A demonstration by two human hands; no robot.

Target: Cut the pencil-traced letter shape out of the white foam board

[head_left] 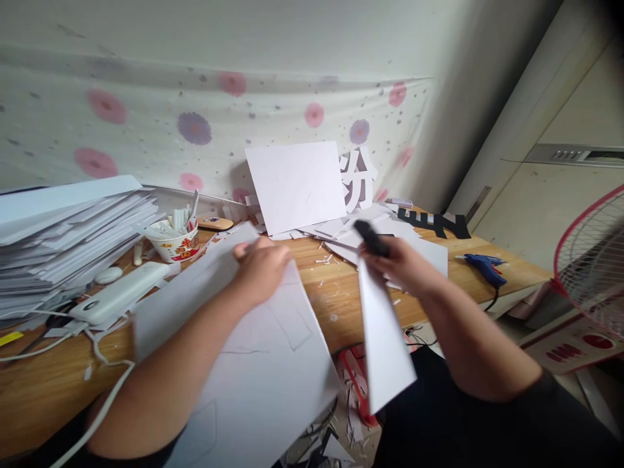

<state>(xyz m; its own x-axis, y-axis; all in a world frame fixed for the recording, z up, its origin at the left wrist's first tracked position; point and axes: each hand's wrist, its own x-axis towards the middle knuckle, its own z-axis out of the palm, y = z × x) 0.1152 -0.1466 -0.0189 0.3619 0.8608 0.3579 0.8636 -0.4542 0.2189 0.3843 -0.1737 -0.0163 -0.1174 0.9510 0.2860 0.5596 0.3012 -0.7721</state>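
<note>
A large white foam board [273,364] with pencil lines lies tilted over the table's front edge. My left hand [260,270] is closed at its upper right part, fingers curled in by the board's edge. On the right, my right hand [402,260] is closed, holding a black tool [371,239], blurred, its kind hard to make out. From the same hand hangs a long white board strip [383,344], wider at its lower end, held apart from the large board.
Stacked white boards [63,247] and a paper bowl [173,242] with scraps stand left, near a white power strip [121,292]. Behind are an upright white panel [297,188] and cut-out character [358,179]. A blue glue gun [483,268] and fan [595,266] are right.
</note>
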